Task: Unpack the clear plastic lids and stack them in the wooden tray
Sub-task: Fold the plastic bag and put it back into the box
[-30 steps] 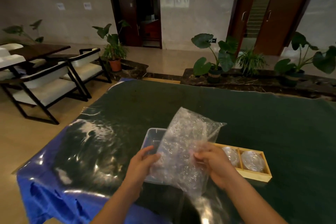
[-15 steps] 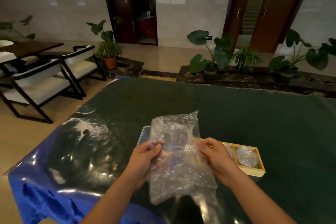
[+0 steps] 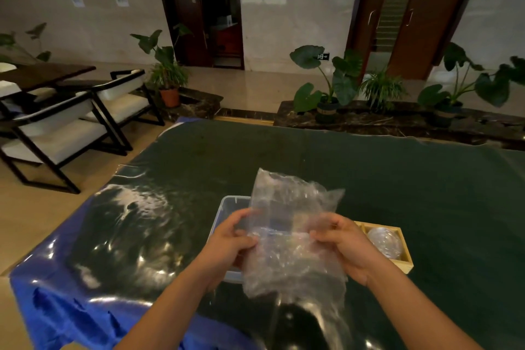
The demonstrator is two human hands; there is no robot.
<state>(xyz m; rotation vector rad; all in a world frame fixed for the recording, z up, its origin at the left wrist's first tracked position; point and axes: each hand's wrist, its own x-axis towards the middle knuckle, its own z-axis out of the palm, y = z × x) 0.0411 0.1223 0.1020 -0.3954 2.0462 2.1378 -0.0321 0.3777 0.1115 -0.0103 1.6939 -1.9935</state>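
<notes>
Between the two hands, above the near part of the table, a crinkled clear plastic bag (image 3: 287, 236) is held upright, and it serves as the landmark for everything else. Its top edge rises toward the far side, and its lower end hangs down toward the person. Whether it still holds lids cannot be told through the wrinkled film.

On the bag's left edge, the left hand (image 3: 230, 241) pinches the film between thumb and curled fingers. On its right edge, the right hand (image 3: 345, 244) pinches likewise, thumb in front and fingers behind the plastic. Both hands are at about the same height, midway up the bag.

Just right of the bag and partly hidden by the right hand lies the wooden tray (image 3: 404, 260), flat on the table. In its visible right compartment sit clear plastic lids (image 3: 385, 241), round and domed; how many are stacked there cannot be told. The compartment next to it is mostly covered by the hand.

Behind and below the bag, showing at its left side, is a clear plastic bin (image 3: 227, 203) with a pale rim, resting on the table.

Under all of this spreads a dark green cloth (image 3: 369, 173) over the table. To the left of the bag and nearer the person, a glossy blue sheet (image 3: 65, 301) covers the table edge and hangs over it.
</notes>
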